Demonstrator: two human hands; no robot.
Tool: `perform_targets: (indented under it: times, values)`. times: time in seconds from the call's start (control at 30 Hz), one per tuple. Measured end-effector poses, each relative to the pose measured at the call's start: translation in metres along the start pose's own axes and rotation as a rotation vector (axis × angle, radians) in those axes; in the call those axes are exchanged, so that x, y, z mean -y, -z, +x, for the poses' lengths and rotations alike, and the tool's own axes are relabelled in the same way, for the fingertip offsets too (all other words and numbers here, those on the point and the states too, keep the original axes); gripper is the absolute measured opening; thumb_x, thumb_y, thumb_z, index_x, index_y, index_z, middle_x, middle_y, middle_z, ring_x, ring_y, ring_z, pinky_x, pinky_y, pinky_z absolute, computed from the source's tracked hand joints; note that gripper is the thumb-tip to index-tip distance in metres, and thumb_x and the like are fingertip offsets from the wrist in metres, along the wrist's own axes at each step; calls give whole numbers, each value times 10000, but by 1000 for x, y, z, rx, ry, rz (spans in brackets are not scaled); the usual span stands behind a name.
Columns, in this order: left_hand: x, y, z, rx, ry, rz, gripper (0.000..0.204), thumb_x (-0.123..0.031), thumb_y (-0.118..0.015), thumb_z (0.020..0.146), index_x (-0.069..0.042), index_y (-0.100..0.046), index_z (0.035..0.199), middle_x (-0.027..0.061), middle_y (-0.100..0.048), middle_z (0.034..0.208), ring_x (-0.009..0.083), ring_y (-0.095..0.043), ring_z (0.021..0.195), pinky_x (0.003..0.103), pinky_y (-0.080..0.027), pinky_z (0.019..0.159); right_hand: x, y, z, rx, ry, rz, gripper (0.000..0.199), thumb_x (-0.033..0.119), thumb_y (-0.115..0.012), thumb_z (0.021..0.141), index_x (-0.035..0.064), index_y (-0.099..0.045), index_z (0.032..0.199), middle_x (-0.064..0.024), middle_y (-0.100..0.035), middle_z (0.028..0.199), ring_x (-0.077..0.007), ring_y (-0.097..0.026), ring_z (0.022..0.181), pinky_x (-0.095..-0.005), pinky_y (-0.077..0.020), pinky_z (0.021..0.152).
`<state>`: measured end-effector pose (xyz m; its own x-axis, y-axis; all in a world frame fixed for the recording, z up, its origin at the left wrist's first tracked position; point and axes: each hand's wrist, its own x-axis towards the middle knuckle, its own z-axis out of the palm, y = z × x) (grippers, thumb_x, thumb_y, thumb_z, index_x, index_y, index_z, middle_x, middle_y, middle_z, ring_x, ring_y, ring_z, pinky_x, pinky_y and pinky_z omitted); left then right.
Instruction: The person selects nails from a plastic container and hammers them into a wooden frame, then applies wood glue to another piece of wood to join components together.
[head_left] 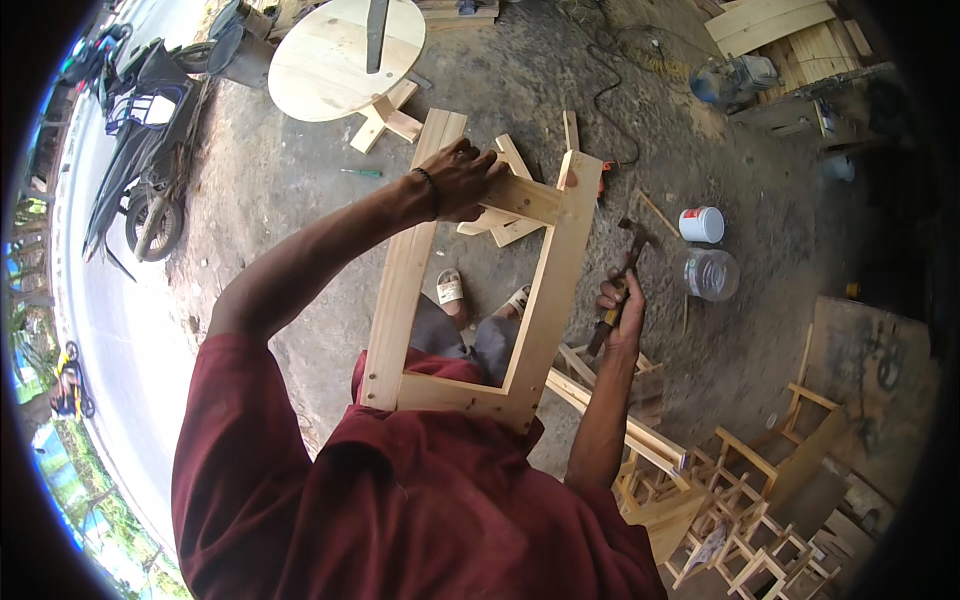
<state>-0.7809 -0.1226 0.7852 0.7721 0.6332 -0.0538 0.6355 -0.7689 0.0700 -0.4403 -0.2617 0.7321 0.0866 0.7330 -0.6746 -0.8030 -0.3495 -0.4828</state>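
A pale wooden frame [397, 290] of two long side boards and two crosspieces stands in front of me, its near end against my maroon shirt. My left hand [465, 182], with a dark band at the wrist, grips it where the far crosspiece [530, 200] meets the left side board. The fingertips are partly hidden. Off the frame's right side, my right hand [624, 306] is closed round the handle of a hammer [634, 250], the dark metal head pointing away from me. The hammer does not touch the frame.
A round wooden tabletop [330, 60] sits at the far left, near a parked motorbike [150, 170]. To the right stand a white tub [702, 225] and a clear plastic container [712, 275]. Several small wooden stool frames [750, 540] crowd the lower right. A green-handled screwdriver [362, 173] lies on the ground.
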Motion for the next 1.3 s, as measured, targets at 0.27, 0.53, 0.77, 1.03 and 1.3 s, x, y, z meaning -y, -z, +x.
perform_targets:
  times: [0.27, 0.53, 0.77, 1.03, 1.3]
  values:
    - [-12, -4, -2, -221, 52, -106, 601, -335, -801, 691, -15, -506, 1105, 127, -558, 978, 307, -592, 900, 409, -453, 885, 19, -54, -54, 43, 262, -526, 434, 125, -470, 976, 53, -454, 1404, -18, -543, 830, -32, -383, 502, -199, -330, 421]
    - [-16, -11, 3, -255, 48, -88, 599, -332, -800, 685, -23, -506, 1105, 125, -557, 982, 304, -593, 893, 413, -463, 866, 12, -93, -97, 286, 449, -1095, 366, 153, -474, 1013, -25, -483, 1333, -90, -611, 746, -113, -553, 505, -276, -441, 447]
    - [-17, -14, 2, -260, 45, -64, 616, -331, -815, 676, -26, -511, 1116, 125, -560, 987, 298, -590, 899, 406, -453, 867, -6, -102, -101, 382, 677, -1492, 353, 120, -503, 999, -80, -504, 1291, -286, -642, 833, -423, -695, 801, -443, -513, 605]
    - [-19, -11, -2, -222, 57, -58, 601, -348, -810, 698, -24, -517, 1111, 123, -564, 996, 295, -590, 913, 397, -451, 872, -13, -108, -100, 455, 664, -1504, 358, 100, -499, 991, -74, -490, 1304, -321, -634, 904, -472, -657, 893, -462, -513, 673]
    - [-19, -13, -2, -177, 92, -25, 648, -431, -804, 693, -3, -551, 1108, 153, -599, 1003, 299, -625, 952, 391, -441, 924, -12, -108, -101, 451, 657, -1519, 358, 104, -488, 995, -43, -482, 1321, -304, -622, 843, -470, -661, 851, -461, -501, 639]
